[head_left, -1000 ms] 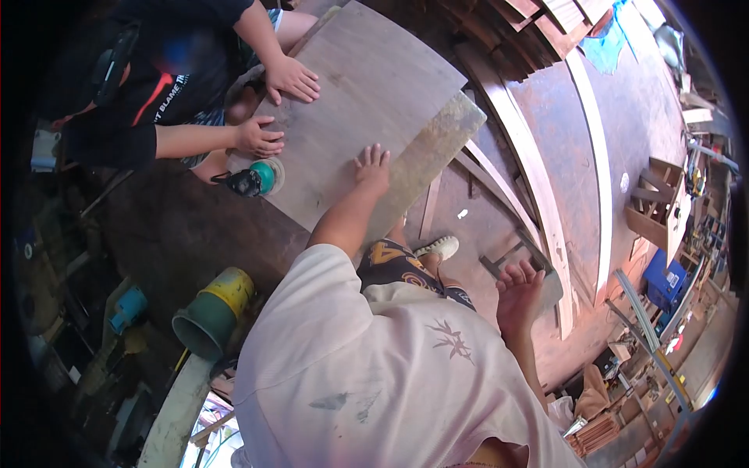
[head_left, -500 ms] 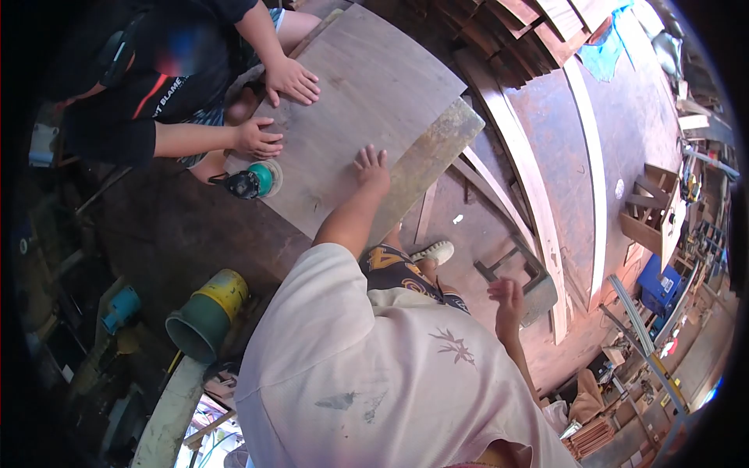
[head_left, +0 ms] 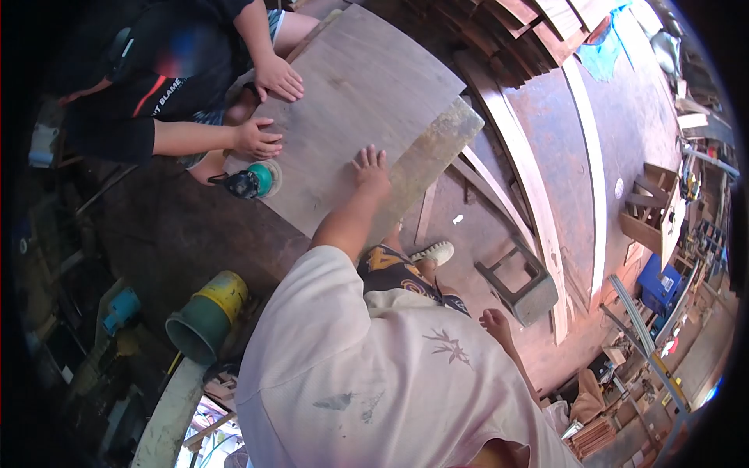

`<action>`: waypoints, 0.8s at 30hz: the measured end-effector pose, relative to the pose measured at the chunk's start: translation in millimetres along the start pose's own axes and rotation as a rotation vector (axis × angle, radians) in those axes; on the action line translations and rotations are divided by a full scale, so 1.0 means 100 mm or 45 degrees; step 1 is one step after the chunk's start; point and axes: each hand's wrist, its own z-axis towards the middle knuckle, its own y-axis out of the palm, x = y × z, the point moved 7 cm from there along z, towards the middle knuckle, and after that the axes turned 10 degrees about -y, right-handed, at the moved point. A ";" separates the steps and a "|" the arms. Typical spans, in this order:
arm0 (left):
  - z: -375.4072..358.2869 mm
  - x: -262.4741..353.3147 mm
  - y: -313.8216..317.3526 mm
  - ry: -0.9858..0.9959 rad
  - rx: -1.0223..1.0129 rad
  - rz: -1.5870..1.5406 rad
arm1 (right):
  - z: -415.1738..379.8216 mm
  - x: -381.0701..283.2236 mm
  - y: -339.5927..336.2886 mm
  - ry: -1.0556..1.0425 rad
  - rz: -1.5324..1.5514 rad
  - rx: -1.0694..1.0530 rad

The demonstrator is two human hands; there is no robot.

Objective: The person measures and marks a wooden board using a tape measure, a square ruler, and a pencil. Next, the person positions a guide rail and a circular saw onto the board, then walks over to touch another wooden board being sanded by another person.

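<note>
A large flat wooden panel (head_left: 351, 86) lies in front of me on top of a stained board (head_left: 445, 136), whose edge sticks out at the right. My left hand (head_left: 372, 168) rests flat on the panel with its fingers spread. Lower down at my right side hangs my right hand (head_left: 495, 321), fingers curled and nothing visible in it, apart from a nearby dark stool (head_left: 527, 292). A green sander (head_left: 253, 181) sits at the panel's left corner, near a co-worker's hand (head_left: 257, 138). The co-worker's other hand (head_left: 278, 78) lies at the panel's far left edge.
Long pale planks (head_left: 527, 175) stretch along the floor to the right. Stacked wood (head_left: 519, 35) stands at the back. A yellow-and-green bucket (head_left: 204, 316) is at lower left. Farther right are a wooden box (head_left: 651, 207) and a blue crate (head_left: 659, 281).
My right hand has dropped from beside the stool, down and closer to my body. The co-worker's farther hand has slid slightly left. My left hand stays on the panel.
</note>
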 end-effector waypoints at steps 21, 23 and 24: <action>-0.65 -0.19 0.60 -0.025 -0.305 -0.314 | 0.19 -0.70 0.48 -0.067 1.188 0.280; -0.71 -0.14 0.64 0.041 -0.342 -0.345 | 0.17 -0.69 0.51 -0.069 1.228 0.257; -0.70 -0.09 0.74 0.146 -0.421 -0.446 | 0.16 -0.68 0.52 -0.058 1.265 0.237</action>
